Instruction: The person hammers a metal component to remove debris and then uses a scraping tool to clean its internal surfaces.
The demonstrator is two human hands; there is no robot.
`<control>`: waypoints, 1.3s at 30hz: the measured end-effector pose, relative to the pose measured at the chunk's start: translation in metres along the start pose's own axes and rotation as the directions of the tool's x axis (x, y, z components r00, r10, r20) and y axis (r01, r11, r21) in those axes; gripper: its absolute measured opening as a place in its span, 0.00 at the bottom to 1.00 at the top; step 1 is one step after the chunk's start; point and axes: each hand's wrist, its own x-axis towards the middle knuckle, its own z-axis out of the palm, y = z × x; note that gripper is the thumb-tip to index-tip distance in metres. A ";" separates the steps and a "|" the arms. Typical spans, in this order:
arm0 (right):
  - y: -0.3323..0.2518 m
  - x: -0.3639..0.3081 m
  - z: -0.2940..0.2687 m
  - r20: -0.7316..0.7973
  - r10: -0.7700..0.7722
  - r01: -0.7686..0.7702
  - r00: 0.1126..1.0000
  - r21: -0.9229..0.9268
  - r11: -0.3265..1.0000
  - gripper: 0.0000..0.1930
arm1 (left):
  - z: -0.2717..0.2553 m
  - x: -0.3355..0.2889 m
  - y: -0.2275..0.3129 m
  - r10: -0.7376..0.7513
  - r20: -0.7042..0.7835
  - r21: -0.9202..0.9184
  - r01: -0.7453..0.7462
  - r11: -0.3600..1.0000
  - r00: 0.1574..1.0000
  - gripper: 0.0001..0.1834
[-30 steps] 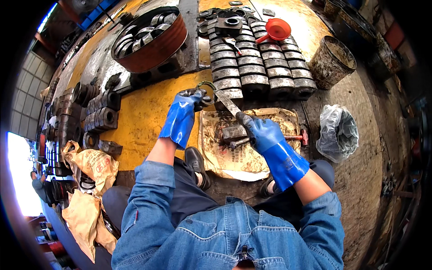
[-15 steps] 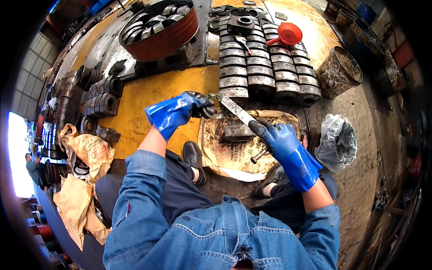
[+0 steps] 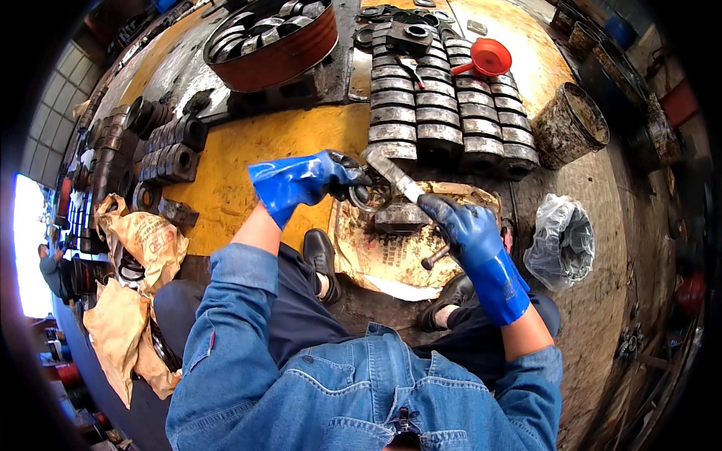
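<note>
Over the far left part of the stained paper sheet (image 3: 353,259) on the floor, the left grip (image 3: 338,170), in a blue glove darkened at the fingers, is clenched around a metal ring (image 3: 368,207). Above the same sheet, farther right, the right grip (image 3: 465,227), gloved alike, grasps a flat metal blade (image 3: 395,175). The blade slants away to the left, its far end close to the ring; whether the two touch, I cannot tell. On the sheet sits a metal block (image 3: 398,218), and over the sheet's right part shows a round-headed rod (image 3: 435,258), partly hidden by the right glove.

Beyond the sheet stand rows of metal pieces (image 3: 438,129), a red scoop (image 3: 492,57) on top. Beyond it and to the right is a grimy bucket (image 3: 555,139); right of it, a clear plastic bag (image 3: 560,244). Well left of the sheet lie crumpled brown paper bags (image 3: 153,239); beyond it, leftward, is a rust-red tub (image 3: 278,60) of metal pieces.
</note>
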 end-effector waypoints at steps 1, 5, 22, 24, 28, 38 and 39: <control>0.000 -0.001 -0.003 0.044 0.050 -0.048 0.998 -0.041 0.998 0.31 | 0.008 0.000 0.006 -0.036 -0.007 -0.093 0.035 0.995 0.999 0.14; 0.009 0.013 0.002 -0.116 0.231 -0.111 0.966 0.623 0.774 0.33 | 0.019 0.010 0.015 -0.044 -0.157 -0.038 0.038 0.999 0.987 0.16; -0.014 0.021 -0.014 0.123 0.364 -0.329 0.923 0.742 0.584 0.26 | 0.006 0.040 -0.006 0.039 -0.345 -0.385 -0.180 0.905 0.938 0.18; -0.012 0.019 -0.010 0.103 0.381 -0.317 0.919 0.768 0.557 0.24 | 0.006 0.040 -0.006 0.036 -0.334 -0.410 -0.179 0.894 0.942 0.18; -0.007 0.015 0.000 0.058 0.399 -0.307 0.915 0.743 0.595 0.27 | 0.012 0.035 0.012 -0.003 -0.284 -0.431 -0.125 0.894 0.959 0.22; 0.006 0.009 0.026 0.093 0.497 -0.334 0.863 0.842 0.423 0.26 | 0.024 0.033 0.023 -0.028 -0.355 -0.367 -0.111 0.923 0.935 0.15; 0.007 0.008 0.027 0.133 0.520 -0.364 0.844 0.853 0.373 0.25 | 0.026 0.034 0.023 -0.020 -0.376 -0.341 -0.118 0.933 0.926 0.15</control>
